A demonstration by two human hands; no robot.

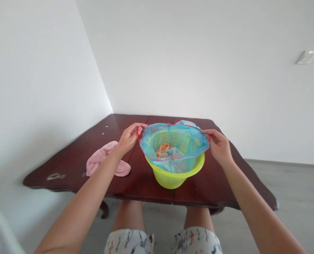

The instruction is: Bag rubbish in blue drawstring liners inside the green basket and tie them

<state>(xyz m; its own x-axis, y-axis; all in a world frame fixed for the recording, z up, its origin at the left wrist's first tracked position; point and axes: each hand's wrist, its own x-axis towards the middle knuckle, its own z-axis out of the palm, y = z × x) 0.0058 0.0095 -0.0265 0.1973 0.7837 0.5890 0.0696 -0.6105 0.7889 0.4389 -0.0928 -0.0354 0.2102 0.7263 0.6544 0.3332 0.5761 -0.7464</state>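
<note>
1. A translucent blue bag [182, 164] is being held by its mouth, stretched wide over a lime-green basket [171, 180] near the front edge of the dark red-brown table [141, 183].
2. On the left, the rim is pinched by the left hand [129, 137]: fingers closed on the edge, with a loop of red drawstring [138, 134] hanging at the fingertips.
3. On the right, the opposite end of the rim is gripped by the right hand [220, 145], thumb and fingers drawn together there, and red cord is seen at this side too.
4. Between the two hands the mouth is pulled into a broad oval, edged in red and pink; how deep the bag sits cannot be told.
5. Now for the print! A white wrapping [164, 150] is seen within the basket's outline, marked in bright orange; the marks are too small to be read.
6. Behind the basket's far rim, a bunched bit of blue film [187, 123] is spotted, crossed by red cord.
7. Over to the left, a pink cloth [102, 157] is left crumpled, partly hidden by the forearm.
8. Farther left, a pale mark [55, 176] is shown on the tabletop, its shape unreadable.
</note>
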